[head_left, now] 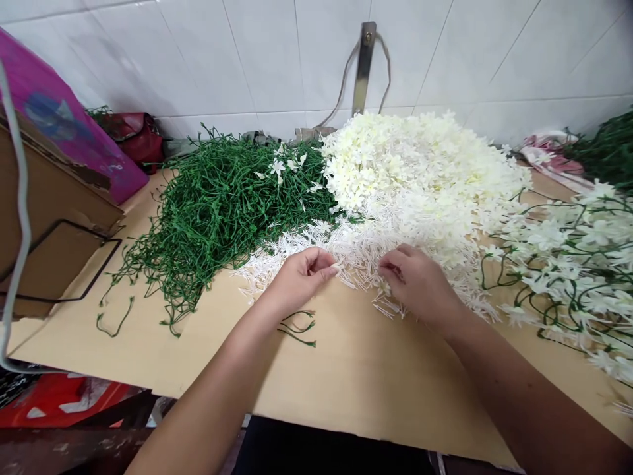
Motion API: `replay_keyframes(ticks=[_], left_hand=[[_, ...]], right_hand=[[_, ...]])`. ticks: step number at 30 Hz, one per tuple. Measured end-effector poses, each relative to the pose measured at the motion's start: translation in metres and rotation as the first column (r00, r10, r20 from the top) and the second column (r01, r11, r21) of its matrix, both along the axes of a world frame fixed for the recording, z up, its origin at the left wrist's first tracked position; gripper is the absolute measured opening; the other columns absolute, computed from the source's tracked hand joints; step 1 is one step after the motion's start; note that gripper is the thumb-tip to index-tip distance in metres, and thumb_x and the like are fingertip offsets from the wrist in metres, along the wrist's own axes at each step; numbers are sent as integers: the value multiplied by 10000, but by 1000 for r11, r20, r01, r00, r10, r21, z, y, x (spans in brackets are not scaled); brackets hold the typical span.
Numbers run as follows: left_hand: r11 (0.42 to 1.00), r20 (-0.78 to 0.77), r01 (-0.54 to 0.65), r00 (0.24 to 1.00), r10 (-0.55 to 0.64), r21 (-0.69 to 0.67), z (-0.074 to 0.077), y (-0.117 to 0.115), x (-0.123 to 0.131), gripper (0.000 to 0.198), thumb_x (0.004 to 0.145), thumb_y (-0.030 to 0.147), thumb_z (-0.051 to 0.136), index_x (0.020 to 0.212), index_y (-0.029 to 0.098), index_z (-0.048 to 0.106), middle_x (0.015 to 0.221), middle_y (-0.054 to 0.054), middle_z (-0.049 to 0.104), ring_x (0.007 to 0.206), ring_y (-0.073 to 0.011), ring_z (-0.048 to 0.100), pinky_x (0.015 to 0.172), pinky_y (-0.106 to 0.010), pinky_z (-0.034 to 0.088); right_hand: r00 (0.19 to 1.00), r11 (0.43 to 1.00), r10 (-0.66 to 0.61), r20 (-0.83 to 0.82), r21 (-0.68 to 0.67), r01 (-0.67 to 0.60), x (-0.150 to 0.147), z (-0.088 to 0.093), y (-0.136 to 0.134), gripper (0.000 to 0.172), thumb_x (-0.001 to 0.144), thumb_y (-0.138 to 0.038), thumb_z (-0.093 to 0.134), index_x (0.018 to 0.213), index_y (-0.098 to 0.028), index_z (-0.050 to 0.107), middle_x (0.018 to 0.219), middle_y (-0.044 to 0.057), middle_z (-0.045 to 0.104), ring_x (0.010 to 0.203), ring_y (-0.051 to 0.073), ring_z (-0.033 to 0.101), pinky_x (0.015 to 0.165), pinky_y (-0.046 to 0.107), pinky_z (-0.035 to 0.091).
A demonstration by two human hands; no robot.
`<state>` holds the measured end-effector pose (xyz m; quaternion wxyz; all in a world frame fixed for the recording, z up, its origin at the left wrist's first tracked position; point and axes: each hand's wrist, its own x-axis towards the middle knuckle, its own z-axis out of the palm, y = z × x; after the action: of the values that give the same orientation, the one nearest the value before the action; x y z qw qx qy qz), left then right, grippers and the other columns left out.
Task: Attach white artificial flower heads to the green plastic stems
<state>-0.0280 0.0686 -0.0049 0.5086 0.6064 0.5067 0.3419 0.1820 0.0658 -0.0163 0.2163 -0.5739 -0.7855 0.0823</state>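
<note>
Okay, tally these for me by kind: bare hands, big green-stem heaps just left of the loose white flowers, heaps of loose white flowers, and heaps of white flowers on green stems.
Bare hands: 2 (left hand, right hand)
Green-stem heap: 1
Loose white flower heap: 1
Heap of white flowers on green stems: 1
Total: 5

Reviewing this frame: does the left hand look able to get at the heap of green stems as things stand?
Probably yes: the heap of green stems lies close beside the left hand, with only low, loose white pieces partly between, though its fingers seem to be pinching a small pale piece.
</note>
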Motion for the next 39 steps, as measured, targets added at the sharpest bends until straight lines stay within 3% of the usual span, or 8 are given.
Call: replay_keyframes(ticks=[2,4,7,9,17,26,33,39], left_hand=[[989,221,-13,974,46,-148,-1,0,2,227,673,279,654,825,147,549,629,43,520,545,-54,460,520,-179,343],[962,341,3,935,94,-273,-1,1,3,284,644,280,693,855,147,556,621,45,532,523,-43,471,500,-164,341],[922,438,56,890,128,-384,-3,2,4,320,627,284,721,872,144,569,623,32,564,517,-42,503,504,-159,363],[906,489,98,863,130,-413,-4,2,3,330,618,287,731,867,136,575,617,22,580,514,-48,519,495,-161,366],[862,505,80,836,216,-500,-7,5,4,363,578,270,761,857,134,571,640,-10,627,586,-110,606,492,-175,369],[878,523,166,846,108,-449,-6,3,14,370,620,297,735,912,125,589,673,-7,602,568,-71,538,484,-176,363],[912,462,53,873,155,-406,-12,4,16,316,575,283,753,782,130,569,585,20,577,516,-64,518,459,-171,357],[960,257,-121,948,188,-254,-12,5,21,294,593,218,720,844,143,587,493,66,513,442,-49,465,426,-159,340]], right_hand=[[963,996,-79,-257,-55,67,0,3,1,83,774,-179,509,703,-171,552,716,49,542,649,161,506,597,291,406],[828,983,-155,-539,-169,74,-4,8,0,102,779,-241,522,700,-177,513,618,6,500,541,118,465,509,255,379],[570,946,-210,-794,-312,-86,-19,14,-4,181,773,-335,546,702,-181,482,499,-46,446,433,81,409,417,218,335],[481,924,-206,-852,-332,-191,-31,16,-6,208,748,-356,582,704,-176,486,497,-47,475,427,76,433,414,214,360],[392,933,-201,-898,-297,-202,-45,6,-7,230,705,-348,646,685,-174,497,548,-29,537,479,84,510,482,236,453],[299,922,-217,-929,-295,-249,-46,-4,-5,264,705,-379,657,710,-177,487,567,-27,561,506,86,543,509,238,481],[231,895,-302,-925,-358,-265,-42,-2,-2,278,618,-342,732,744,-157,565,603,-20,596,505,87,579,531,238,491],[182,900,-320,-930,-358,-250,-35,3,-2,274,611,-360,732,717,-184,551,617,-34,575,573,108,604,594,262,500]])
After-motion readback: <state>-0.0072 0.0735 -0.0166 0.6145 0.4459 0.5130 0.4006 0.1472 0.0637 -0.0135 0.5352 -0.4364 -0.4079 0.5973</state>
